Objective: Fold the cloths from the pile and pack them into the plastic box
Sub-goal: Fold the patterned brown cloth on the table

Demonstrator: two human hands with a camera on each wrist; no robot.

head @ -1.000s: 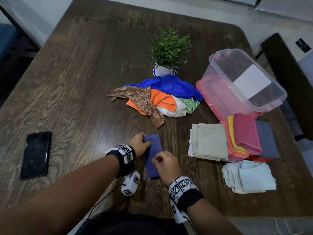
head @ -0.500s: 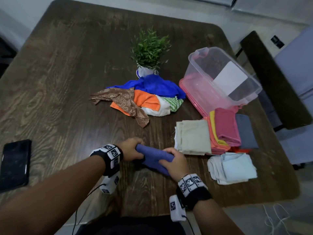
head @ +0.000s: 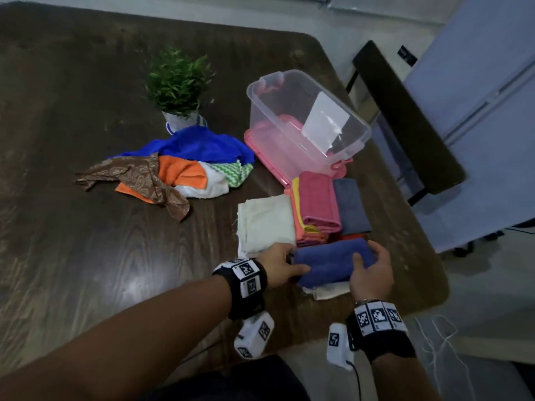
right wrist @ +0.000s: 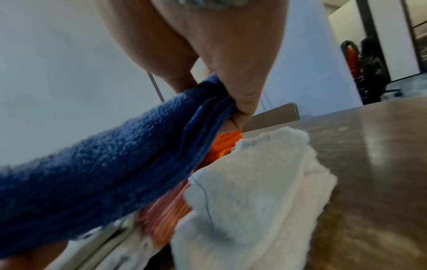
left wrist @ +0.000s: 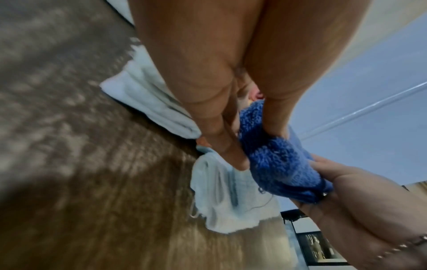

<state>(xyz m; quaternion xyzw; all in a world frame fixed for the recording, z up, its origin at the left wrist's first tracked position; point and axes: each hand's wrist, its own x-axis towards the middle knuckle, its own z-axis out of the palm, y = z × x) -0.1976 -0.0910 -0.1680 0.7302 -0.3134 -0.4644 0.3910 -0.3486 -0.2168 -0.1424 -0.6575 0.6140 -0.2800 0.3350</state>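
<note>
A folded blue cloth [head: 330,260] hangs between both hands just above the folded white cloth [head: 327,292] near the table's front edge. My left hand [head: 279,264] grips its left end, thumb above and fingers beneath, as the left wrist view shows on the blue cloth [left wrist: 279,169]. My right hand [head: 372,269] grips the right end of the blue cloth [right wrist: 110,164]. The unfolded pile [head: 179,169] lies mid-table: blue, brown paisley, orange, white and green cloths. The clear plastic box [head: 307,123] sits tilted on its pink lid at the back right.
Folded cloths lie between box and hands: a cream one [head: 265,224], a pink, yellow and salmon stack [head: 317,206] and a grey one [head: 350,206]. A potted plant [head: 178,88] stands behind the pile. A dark chair [head: 405,117] is beyond the table's right edge.
Both hands have lifted the folded blue cloth from the table in front of me and carried it right, to above the white cloth. The phone has left the head view.
</note>
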